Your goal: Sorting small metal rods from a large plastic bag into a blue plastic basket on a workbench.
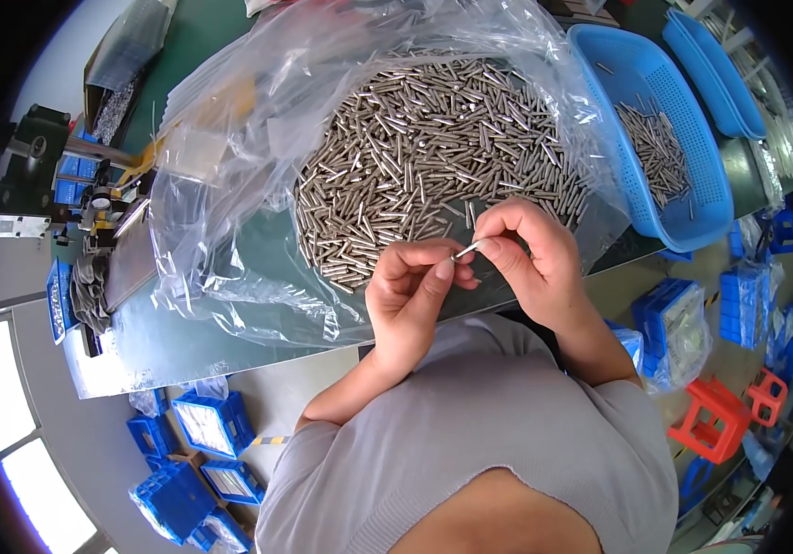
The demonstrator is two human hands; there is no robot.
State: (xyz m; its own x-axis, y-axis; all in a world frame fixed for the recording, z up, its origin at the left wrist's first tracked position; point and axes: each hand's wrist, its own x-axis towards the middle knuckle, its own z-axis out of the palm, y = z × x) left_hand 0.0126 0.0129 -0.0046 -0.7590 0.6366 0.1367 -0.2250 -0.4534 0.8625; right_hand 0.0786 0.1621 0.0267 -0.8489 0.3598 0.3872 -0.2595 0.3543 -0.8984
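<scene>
A slim silvery metal pin [470, 247] is held between my two hands, over the near edge of a big heap of similar pins [442, 157]. My right hand [537, 263] pinches its upper end with thumb and forefinger. At the lower end, the thumb and fingers of my left hand [407, 294] are closed round the tip, which they partly hide. Whether a second small part is in those left fingers cannot be made out. The heap lies on a clear plastic bag [230, 222], spread open on the green table [202, 346].
At the right stands a blue perforated basket [703, 157] with a smaller lot of pins [659, 152]; another blue basket [715, 74] lies beyond. A metal fixture [96, 198] is at the left. Blue crates [211, 420] and a red stool [710, 420] stand on the floor.
</scene>
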